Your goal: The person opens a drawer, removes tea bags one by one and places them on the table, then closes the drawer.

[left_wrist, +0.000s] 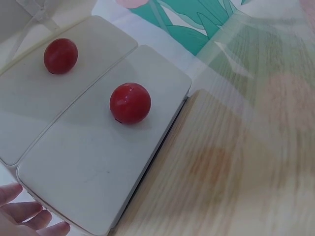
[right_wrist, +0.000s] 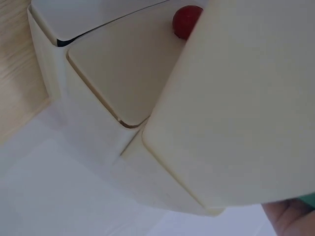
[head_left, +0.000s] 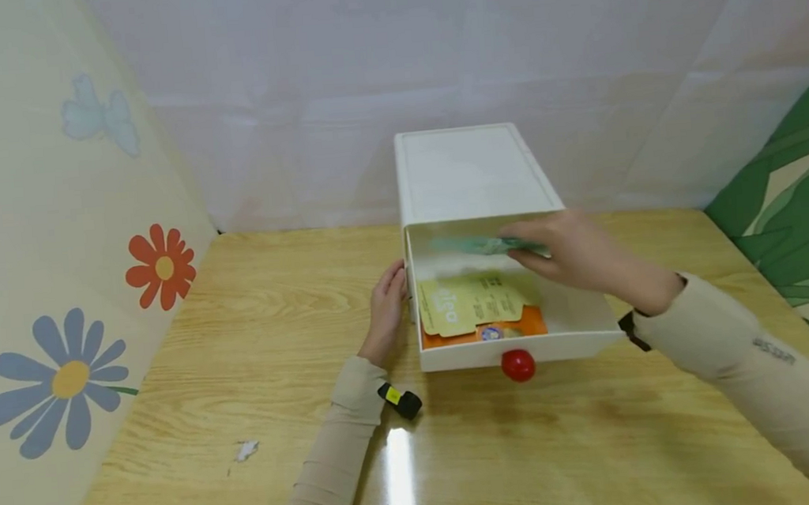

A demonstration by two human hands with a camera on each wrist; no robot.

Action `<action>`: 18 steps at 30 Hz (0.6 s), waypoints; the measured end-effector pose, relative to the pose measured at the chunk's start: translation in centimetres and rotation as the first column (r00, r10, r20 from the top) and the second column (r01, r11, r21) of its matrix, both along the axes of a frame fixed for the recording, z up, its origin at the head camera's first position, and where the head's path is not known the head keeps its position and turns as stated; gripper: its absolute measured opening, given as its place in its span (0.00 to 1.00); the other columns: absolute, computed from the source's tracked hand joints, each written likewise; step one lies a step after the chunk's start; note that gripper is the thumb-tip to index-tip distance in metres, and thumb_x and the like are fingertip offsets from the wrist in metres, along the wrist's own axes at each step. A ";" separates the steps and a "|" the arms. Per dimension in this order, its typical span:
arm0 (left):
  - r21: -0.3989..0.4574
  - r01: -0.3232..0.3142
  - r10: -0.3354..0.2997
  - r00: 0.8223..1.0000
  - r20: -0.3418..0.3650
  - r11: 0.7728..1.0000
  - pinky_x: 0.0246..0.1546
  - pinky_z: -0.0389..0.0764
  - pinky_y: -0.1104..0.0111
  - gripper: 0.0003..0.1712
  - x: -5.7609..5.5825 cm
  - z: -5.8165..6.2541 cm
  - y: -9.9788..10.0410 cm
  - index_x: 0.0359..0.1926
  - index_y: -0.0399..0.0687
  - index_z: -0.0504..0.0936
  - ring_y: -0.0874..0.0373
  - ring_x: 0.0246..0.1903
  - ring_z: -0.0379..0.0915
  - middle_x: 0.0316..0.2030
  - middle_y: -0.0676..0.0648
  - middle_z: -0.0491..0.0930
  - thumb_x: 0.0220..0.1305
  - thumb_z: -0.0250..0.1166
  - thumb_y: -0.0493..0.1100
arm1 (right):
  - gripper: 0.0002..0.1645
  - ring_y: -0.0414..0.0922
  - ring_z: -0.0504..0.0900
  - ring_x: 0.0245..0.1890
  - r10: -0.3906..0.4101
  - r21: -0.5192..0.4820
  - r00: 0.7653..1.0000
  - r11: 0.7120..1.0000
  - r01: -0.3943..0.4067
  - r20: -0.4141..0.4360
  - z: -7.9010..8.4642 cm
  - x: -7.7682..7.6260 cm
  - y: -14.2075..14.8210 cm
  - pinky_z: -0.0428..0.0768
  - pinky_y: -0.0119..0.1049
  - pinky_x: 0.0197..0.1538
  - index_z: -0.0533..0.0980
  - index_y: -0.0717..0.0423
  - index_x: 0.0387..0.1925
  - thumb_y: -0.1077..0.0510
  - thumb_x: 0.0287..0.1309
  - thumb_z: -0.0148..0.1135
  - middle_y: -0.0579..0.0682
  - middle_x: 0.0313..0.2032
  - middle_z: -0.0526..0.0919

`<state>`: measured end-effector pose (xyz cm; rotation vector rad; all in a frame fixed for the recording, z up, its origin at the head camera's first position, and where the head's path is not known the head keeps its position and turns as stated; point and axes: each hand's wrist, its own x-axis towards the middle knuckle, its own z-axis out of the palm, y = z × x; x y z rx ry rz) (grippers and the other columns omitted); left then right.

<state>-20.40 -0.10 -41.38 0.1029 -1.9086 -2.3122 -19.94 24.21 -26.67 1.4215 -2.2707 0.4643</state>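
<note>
A white drawer cabinet (head_left: 473,172) stands on the table with its top drawer (head_left: 583,343) pulled out by its red knob side. Inside lie a yellow packet (head_left: 476,302) with printed lettering and an orange packet (head_left: 534,321) partly under it. Over the drawer's right side, my right hand (head_left: 579,258) pinches a thin green packet (head_left: 478,245), blurred, near the cabinet's opening. In the right wrist view only some fingers (right_wrist: 290,216) show behind the drawer wall. My left hand (head_left: 385,309) rests against the cabinet's left side, its fingers extended (left_wrist: 29,216).
Below the open drawer are two closed drawers with red knobs (left_wrist: 130,103). The wooden table (head_left: 275,334) extends around the cabinet, with a small pale worn patch (head_left: 246,450) at left. A pale curtain (head_left: 335,91) hangs behind; a flower-painted wall (head_left: 20,259) stands left.
</note>
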 end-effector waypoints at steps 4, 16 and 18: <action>-0.028 0.004 -0.005 1.000 -0.007 1.000 0.60 0.63 0.61 0.24 0.1 0.1 0.0 0.61 0.29 0.62 0.46 0.60 0.60 0.61 0.34 0.63 0.70 0.45 0.40 | 0.13 0.37 0.73 0.12 0.013 -0.027 1.000 1.000 -0.013 -0.003 0.3 0.2 0.4 0.71 0.30 0.16 0.79 0.61 0.39 0.55 0.57 0.60 0.55 0.31 0.84; -0.042 0.001 -0.001 1.000 -0.006 0.999 0.60 0.63 0.61 0.23 0.4 0.4 0.1 0.61 0.31 0.63 0.48 0.60 0.59 0.61 0.36 0.63 0.71 0.43 0.40 | 0.37 0.36 0.70 0.09 -0.026 -0.030 0.998 0.999 0.024 -0.051 1.8 1.3 1.4 0.68 0.30 0.13 0.79 0.61 0.41 0.37 0.64 0.33 0.55 0.28 0.84; -0.037 0.001 -0.001 1.000 -0.001 0.999 0.60 0.63 0.61 0.23 0.5 0.4 0.1 0.61 0.31 0.63 0.48 0.60 0.59 0.61 0.37 0.63 0.71 0.44 0.41 | 0.37 0.35 0.68 0.09 -0.033 -0.034 0.998 0.999 0.031 -0.052 2.0 1.5 1.6 0.66 0.29 0.13 0.79 0.61 0.42 0.37 0.64 0.33 0.55 0.27 0.84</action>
